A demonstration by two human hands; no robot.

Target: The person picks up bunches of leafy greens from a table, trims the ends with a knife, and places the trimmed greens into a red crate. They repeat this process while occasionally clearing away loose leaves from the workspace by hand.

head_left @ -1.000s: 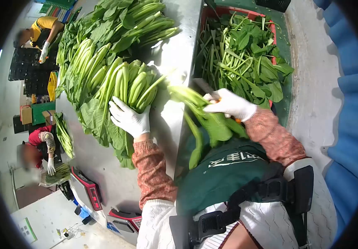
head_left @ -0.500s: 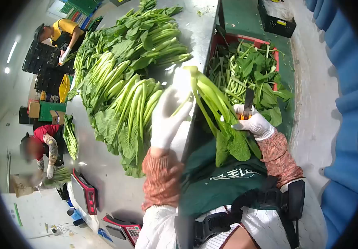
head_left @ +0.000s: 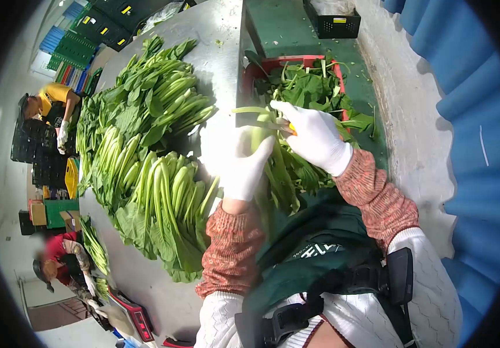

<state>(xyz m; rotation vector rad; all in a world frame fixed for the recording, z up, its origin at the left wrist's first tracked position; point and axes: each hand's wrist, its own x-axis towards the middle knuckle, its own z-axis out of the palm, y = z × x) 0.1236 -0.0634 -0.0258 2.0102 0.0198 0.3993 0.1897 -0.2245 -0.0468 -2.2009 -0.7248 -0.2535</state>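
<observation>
My left hand (head_left: 243,168), in a white glove, holds a bunch of leafy greens (head_left: 282,180) near its pale stalk ends; glare washes out part of the fingers. The leaves hang toward the green apron. My right hand (head_left: 318,136), also gloved, is closed around the orange handle of a knife (head_left: 261,123). The blade points left across the stalk ends, and the right thumb is beside a thin loose stalk (head_left: 250,109). Large piles of leafy greens (head_left: 171,191) lie on the metal table (head_left: 215,64), left of my hands.
Beyond my right hand a red crate (head_left: 305,58) holds loose leaves and stalks. Two people work at the far left, one in a yellow top (head_left: 57,93), one in a red top (head_left: 57,246). A red scale (head_left: 136,319) stands lower left; a black crate (head_left: 336,24) is at the top.
My right hand has moved up and left with the knife, its blade now across the stalk ends. The left hand has closed on the bunch. The view has shifted, and both co-workers' hands have moved.
</observation>
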